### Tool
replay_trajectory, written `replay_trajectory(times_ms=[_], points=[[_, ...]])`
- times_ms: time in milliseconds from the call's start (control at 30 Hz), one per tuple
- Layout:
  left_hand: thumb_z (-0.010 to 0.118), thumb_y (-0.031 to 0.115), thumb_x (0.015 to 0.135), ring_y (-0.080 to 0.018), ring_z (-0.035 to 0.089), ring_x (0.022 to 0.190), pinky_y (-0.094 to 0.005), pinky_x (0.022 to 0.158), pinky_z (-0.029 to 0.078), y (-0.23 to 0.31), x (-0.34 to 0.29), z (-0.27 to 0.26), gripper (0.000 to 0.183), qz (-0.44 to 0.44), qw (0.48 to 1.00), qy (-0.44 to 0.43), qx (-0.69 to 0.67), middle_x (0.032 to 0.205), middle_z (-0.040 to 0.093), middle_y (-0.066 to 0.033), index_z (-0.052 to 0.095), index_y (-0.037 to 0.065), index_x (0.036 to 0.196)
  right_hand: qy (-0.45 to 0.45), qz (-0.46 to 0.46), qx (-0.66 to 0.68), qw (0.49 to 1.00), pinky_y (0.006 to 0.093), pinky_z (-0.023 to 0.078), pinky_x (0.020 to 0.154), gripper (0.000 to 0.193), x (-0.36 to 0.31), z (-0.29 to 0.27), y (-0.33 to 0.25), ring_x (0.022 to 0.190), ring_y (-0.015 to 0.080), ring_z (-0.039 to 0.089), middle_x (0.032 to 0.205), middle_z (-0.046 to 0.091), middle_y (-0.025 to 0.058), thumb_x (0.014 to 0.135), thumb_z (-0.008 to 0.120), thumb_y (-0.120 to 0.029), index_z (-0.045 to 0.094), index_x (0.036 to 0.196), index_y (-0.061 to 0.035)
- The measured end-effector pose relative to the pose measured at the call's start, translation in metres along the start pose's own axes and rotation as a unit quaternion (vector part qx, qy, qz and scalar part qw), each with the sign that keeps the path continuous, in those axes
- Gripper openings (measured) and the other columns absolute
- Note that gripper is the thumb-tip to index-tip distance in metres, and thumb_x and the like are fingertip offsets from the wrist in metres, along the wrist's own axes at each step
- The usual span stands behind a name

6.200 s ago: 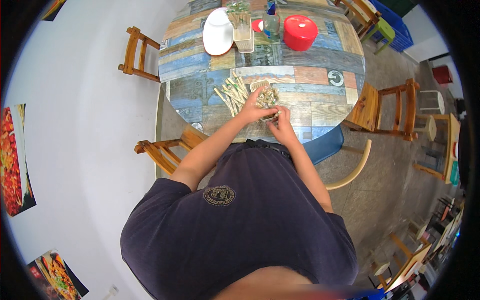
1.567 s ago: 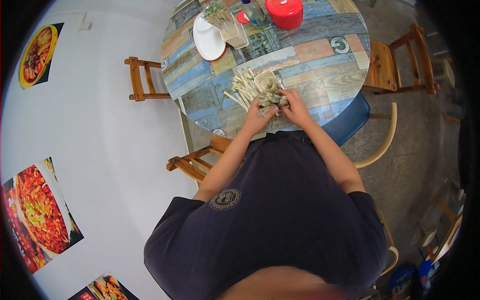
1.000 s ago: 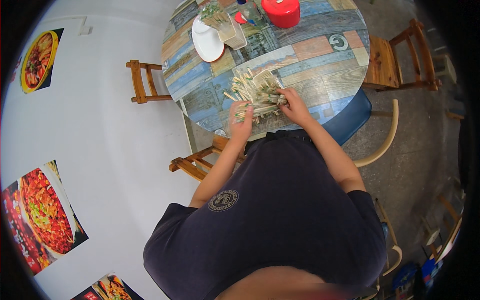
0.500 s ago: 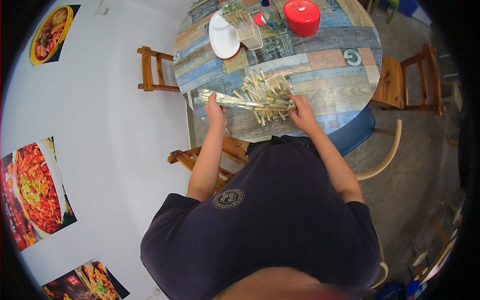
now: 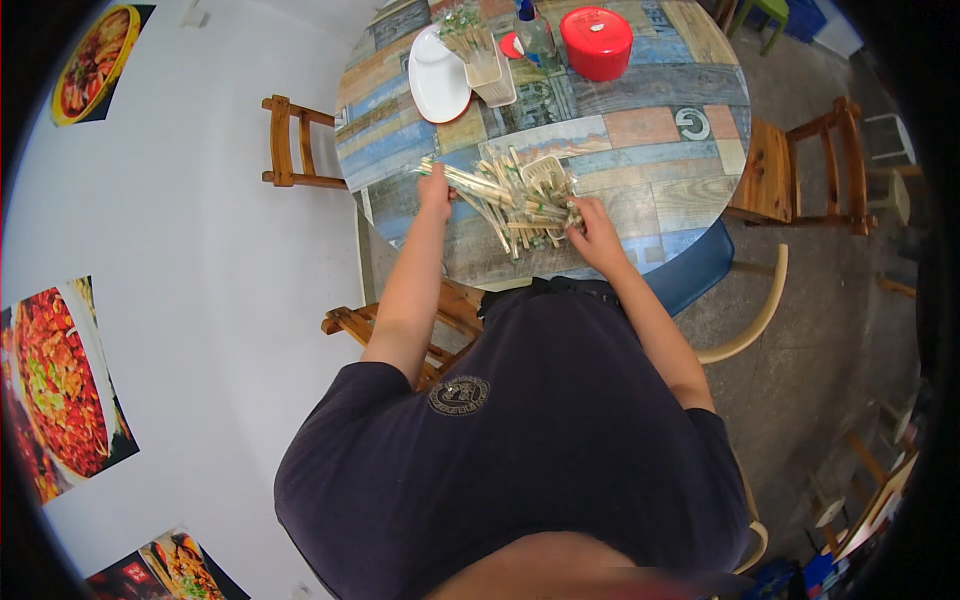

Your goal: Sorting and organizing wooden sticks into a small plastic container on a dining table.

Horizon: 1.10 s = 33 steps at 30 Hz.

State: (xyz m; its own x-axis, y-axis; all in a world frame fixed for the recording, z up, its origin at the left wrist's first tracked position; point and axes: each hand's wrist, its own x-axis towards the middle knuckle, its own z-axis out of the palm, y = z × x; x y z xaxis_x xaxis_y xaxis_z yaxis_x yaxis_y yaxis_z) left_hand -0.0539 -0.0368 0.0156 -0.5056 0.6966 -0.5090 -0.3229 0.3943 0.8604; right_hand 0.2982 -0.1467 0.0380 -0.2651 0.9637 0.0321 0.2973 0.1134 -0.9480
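Left hand point(image 5: 434, 192) closed around one end of the chopsticks point(image 5: 484, 187); right hand point(image 5: 595, 234) pinching at the other end, fingers curled. Chopsticks span the near surface point(image 5: 690, 205), beside a cream basket point(image 5: 541, 168).

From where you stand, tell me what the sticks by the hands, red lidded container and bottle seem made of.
Sticks: pale, matte; probably wood or bamboo, under shiny clear film, likely plastic. Red lidded container: probably plastic, smooth and glossy. Bottle: see-through, glass or plastic.
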Motion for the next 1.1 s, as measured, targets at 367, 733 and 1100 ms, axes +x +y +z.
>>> replay_trajectory(times_ms=[367, 733, 1100], points=[[0.07, 0.036, 0.098, -0.0155, 0.055, 0.053, -0.0305, 0.043, 0.041, -0.022, -0.039, 0.035, 0.064, -0.074, 0.957, -0.108, 0.258, 0.09, 0.067, -0.0153, 0.044, -0.004, 0.14, 0.013, -0.014, -0.002, 1.0, 0.0366, 0.052, 0.081, 0.05, 0.0, -0.001, -0.001, 0.092, 0.0287, 0.061, 0.125, 0.056, 0.0154, 0.09, 0.069, -0.01, 0.056, 0.139, -0.006], [0.086, 0.027, 0.085, -0.0204, 0.062, 0.102, -0.0351, 0.091, 0.054, -0.034, -0.167, 0.018, 0.091, 0.16, 0.832, -0.371, 0.381, 0.136, 0.044, -0.0161, 0.034, -0.001, 0.155, 0.006, -0.001, 0.004, 1.0, 0.0381, 0.052, 0.087, 0.051, 0.003, -0.001, 0.002, 0.106, 0.0328, 0.06, 0.122, 0.055, 0.0159, 0.089, 0.068, -0.007, 0.056, 0.138, -0.0047], [0.078, 0.022, 0.094, -0.0163, 0.066, 0.097, -0.0317, 0.081, 0.056, -0.05, -0.164, 0.069, 0.049, 0.132, 0.92, -0.307, 0.204, 0.114, 0.066, -0.0113, 0.055, -0.002, 0.129, 0.016, -0.015, -0.008, 1.0, 0.0421, 0.051, 0.093, 0.052, -0.001, 0.002, 0.012, 0.112, 0.038, 0.059, 0.126, 0.055, 0.0187, 0.087, 0.071, -0.008, 0.056, 0.137, -0.0037]])
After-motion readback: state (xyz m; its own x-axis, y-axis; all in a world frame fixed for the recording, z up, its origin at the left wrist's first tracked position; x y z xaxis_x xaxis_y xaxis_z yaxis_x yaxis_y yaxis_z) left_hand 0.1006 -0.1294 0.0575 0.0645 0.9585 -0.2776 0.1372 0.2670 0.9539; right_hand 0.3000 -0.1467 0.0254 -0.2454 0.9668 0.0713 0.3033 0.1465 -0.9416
